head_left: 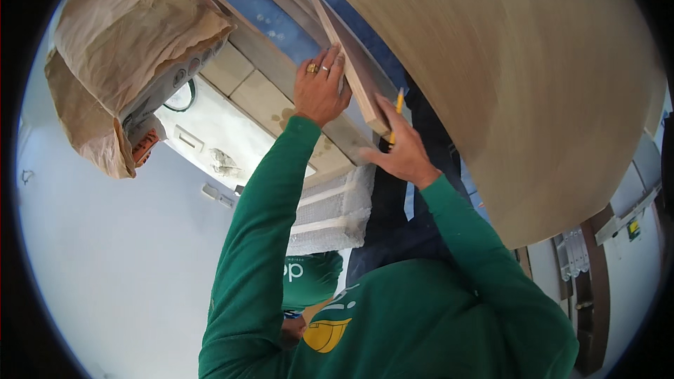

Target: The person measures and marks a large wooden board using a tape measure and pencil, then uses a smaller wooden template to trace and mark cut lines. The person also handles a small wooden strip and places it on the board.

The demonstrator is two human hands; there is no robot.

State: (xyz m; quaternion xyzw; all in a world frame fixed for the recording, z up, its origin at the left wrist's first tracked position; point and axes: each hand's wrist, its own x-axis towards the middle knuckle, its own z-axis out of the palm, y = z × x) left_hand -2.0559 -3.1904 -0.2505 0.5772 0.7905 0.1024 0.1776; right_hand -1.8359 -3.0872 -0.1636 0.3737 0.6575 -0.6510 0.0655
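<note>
A long, narrow wooden board [354,74] stands on its edge, slanting away toward the upper left. My left hand [323,85], with rings on its fingers, has its fingers bent over the board's left side and upper edge. At the near end of the board, my right hand [406,151] grips it, thumb on the left of the end and fingers along the right side. A yellow pencil [399,101] sticks up from between the fingers of that right hand. Part of the left thumb is hidden.
A large wood-grain panel [533,98] fills the upper right, close to my right arm. At the upper left is a crumpled brown paper bag [133,35]. A bubble-wrapped package [333,210] sits below the tan tiled surface [256,95]. Green cloth [316,277] shows beyond my left arm.
</note>
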